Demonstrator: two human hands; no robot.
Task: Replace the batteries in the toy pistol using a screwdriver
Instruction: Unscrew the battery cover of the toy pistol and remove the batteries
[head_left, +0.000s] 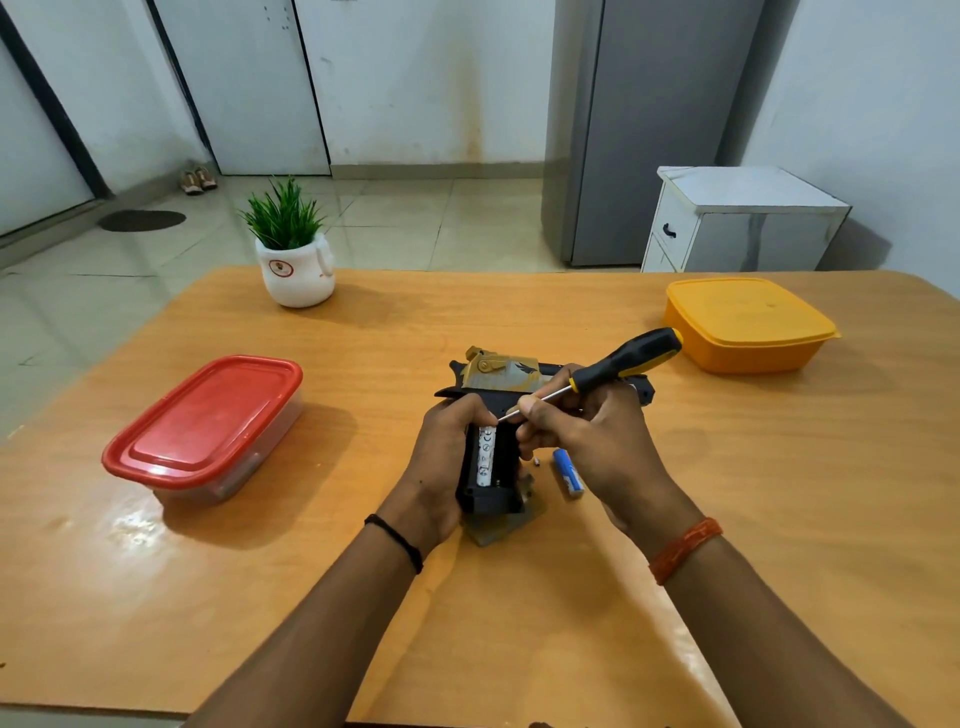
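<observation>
An orange-brown wooden table (208, 597) carries all items. At its far right sits a lidded yellow plastic container (748, 325); at the left, a clear plastic box with a red lid (208, 423); at the far edge, a white ceramic pot with a green plant (296, 260). The black-and-gold toy pistol (498, 415) stands at the table centre, grip towards the person, battery compartment open with a white battery (487, 454) seated inside. The left hand (441, 462) is wrapped around the pistol grip. The right hand (587, 441) pinches the black-and-yellow-handled screwdriver (597, 376) by its metal shaft, tip at the compartment's upper end. A blue battery (567, 470) lies on the table just beside the pistol, with a small screw (535, 461) between them.
</observation>
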